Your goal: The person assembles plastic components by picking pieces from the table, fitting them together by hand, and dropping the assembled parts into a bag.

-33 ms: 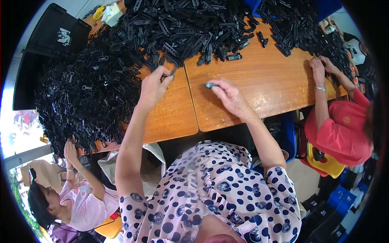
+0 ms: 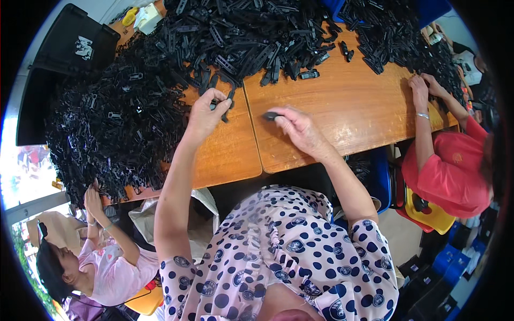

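Observation:
My left hand [image 2: 205, 115] is closed on a slim black plastic part [image 2: 226, 111] that points down past the fingertips, close to the front of a large heap. To its right, my right hand [image 2: 302, 131] pinches a small dark oval piece [image 2: 271, 115] between thumb and fingers above the wooden table [image 2: 310, 128]. The two held pieces are apart. Beyond my hands lies the heap of long black plastic parts [image 2: 241, 43]. A denser mound of smaller black clip-like pieces [image 2: 112, 123] spreads to the left.
Two co-workers sit at the table: one in pink [image 2: 118, 267] at the left, one in red [image 2: 450, 171] at the right, hands at the piles. A black bin [image 2: 75, 48] stands far left. A seam crosses the tabletop. Several loose parts [image 2: 347, 52] lie near the right-hand pile.
The oval piece in my right hand has shifted slightly left and turned. The part in my left hand now points downward, and its fingers have moved a little.

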Demonstrator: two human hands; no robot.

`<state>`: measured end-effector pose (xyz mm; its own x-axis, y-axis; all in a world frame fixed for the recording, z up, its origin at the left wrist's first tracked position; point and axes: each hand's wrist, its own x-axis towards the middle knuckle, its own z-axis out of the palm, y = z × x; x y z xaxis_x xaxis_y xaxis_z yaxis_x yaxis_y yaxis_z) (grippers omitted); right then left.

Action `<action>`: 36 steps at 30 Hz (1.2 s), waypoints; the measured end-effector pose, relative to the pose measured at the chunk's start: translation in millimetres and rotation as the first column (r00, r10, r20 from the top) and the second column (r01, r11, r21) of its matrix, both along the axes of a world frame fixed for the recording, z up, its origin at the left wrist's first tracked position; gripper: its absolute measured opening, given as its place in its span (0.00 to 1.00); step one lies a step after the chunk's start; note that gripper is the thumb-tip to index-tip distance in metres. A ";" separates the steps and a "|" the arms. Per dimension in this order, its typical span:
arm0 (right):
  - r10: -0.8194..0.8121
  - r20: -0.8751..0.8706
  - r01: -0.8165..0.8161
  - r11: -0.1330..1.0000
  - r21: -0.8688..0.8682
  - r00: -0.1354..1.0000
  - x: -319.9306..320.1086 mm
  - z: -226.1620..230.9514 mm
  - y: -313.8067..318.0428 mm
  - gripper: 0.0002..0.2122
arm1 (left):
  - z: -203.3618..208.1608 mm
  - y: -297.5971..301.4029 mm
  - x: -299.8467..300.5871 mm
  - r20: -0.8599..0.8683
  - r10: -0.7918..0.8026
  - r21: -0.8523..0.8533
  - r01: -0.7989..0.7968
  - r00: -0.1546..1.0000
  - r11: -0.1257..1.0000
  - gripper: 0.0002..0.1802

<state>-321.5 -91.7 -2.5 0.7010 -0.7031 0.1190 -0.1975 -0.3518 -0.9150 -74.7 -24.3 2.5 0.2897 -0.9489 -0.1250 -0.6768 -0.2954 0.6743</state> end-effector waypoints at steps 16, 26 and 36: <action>0.051 0.068 -0.031 0.963 -0.268 0.996 49.1 13.3 40.5 0.06 | 21.5 52.2 -37.5 -0.940 0.166 0.099 -0.228 0.298 0.969 0.13; -0.182 -0.010 0.176 0.960 -0.218 0.983 49.4 1.5 44.3 0.11 | -10.0 46.9 -76.0 -0.873 0.159 -0.118 -0.516 0.460 0.849 0.14; -0.114 -0.085 0.134 0.949 0.287 0.990 47.3 -8.8 27.2 0.15 | -19.5 28.2 -74.8 -0.837 0.199 -0.106 -0.508 0.510 0.855 0.11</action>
